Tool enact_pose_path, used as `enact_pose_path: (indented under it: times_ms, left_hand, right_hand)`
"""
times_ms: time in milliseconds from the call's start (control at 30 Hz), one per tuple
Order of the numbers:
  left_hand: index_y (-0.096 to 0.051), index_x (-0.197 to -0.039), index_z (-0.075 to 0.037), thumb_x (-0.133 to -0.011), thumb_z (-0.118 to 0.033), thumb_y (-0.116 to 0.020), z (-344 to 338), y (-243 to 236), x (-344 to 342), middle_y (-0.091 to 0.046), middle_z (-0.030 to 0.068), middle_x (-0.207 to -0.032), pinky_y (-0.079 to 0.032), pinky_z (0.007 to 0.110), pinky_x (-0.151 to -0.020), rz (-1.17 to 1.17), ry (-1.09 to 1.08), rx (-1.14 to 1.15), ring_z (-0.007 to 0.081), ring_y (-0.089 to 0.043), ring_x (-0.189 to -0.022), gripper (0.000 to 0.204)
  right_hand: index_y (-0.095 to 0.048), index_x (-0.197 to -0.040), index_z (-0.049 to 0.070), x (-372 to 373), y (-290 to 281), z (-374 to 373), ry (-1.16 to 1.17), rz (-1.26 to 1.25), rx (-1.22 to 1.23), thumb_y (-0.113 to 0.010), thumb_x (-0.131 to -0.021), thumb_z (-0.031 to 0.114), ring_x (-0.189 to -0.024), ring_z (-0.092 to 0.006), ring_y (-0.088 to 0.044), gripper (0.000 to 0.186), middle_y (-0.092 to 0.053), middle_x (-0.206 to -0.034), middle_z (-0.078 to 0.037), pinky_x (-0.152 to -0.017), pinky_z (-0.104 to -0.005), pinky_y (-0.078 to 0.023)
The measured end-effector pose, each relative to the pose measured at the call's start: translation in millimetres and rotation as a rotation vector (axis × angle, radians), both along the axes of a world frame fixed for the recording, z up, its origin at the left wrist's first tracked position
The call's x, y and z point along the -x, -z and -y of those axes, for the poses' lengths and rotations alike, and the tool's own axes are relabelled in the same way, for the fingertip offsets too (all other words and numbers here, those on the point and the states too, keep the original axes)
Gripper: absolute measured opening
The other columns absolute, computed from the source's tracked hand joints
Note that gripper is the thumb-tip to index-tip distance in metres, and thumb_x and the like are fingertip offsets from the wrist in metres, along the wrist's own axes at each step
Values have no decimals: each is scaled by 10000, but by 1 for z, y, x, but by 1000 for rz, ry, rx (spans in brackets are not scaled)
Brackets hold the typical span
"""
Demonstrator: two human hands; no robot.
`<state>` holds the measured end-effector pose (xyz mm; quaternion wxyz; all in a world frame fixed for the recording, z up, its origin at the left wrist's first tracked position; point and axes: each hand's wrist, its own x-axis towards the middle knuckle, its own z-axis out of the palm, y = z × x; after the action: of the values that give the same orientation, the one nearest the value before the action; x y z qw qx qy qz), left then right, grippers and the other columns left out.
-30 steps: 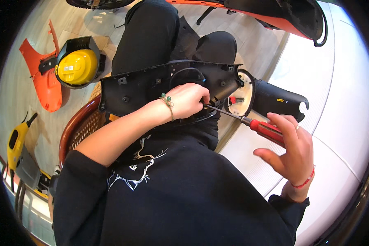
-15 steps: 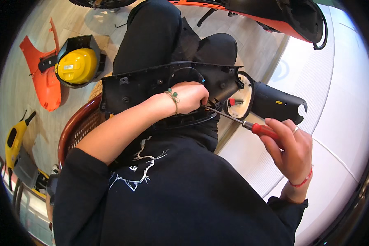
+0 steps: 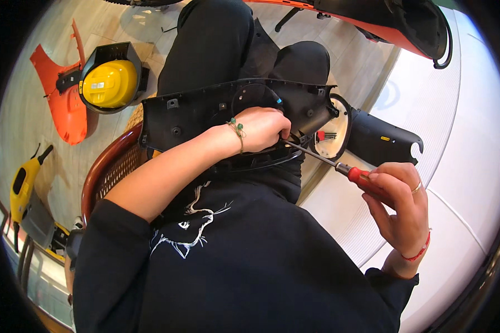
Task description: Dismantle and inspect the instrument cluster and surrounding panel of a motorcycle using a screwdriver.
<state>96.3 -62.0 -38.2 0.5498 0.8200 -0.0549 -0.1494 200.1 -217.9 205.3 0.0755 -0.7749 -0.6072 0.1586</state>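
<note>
Across my lap lies a long black plastic panel (image 3: 200,114), its inner side with small bosses facing up. My left hand (image 3: 261,129) rests over its near edge, fingers curled closed; what they pinch is hidden. A screwdriver (image 3: 361,176) with a red handle and metal shaft is held by my right hand (image 3: 400,202), fingers and thumb around the handle. Its shaft slants up and left, and the tip ends beside my left fingertips at the panel. A thin black cable with a blue end (image 3: 278,101) loops above my left hand.
Right of my lap, a cream-lined tray (image 3: 330,145) holds small red-and-black pieces beside a black cover (image 3: 383,136). Left on the floor are an orange panel (image 3: 69,114), a black housing with a yellow shell (image 3: 111,84) and a yellow-grey part (image 3: 23,188). A wicker chair (image 3: 108,169) supports me.
The whole view has shifted slightly. My right fingers have changed their hold on the screwdriver handle; its tip stays beside my left hand, which keeps its place on the panel.
</note>
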Motion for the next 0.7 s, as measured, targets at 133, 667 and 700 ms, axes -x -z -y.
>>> enact_pose_path:
  times_ms: [133,667,700]
  left_hand:
    - [-673,-948,-77,-798,-66,-564,1,-1,1,-635,129,-961,-485,407,-855,-51,1,6,308,-614,-971,185]
    - [-667,-953,-73,-820,-90,-568,1,-4,-1,-640,123,-971,-486,403,-845,-46,1,-16,297,-616,-957,167]
    - [-666,-953,-69,-818,-90,-570,0,-3,-3,-641,124,-970,-486,403,-847,-70,11,-8,298,-616,-956,167]
  right_hand:
    - [-599,-982,35,4,-20,-5,118,56,231,-784,-715,53,-654,-223,-602,325,-602,-807,-107,-532,-308,-448]
    - [-585,-1115,36,-2,-12,0,80,-58,48,-798,-678,31,-773,-227,-637,486,-624,-935,-150,-591,-315,-490]
    - [-582,-1127,34,3,-12,-7,137,-108,25,-802,-676,33,-748,-236,-630,501,-621,-972,-155,-589,-341,-493]
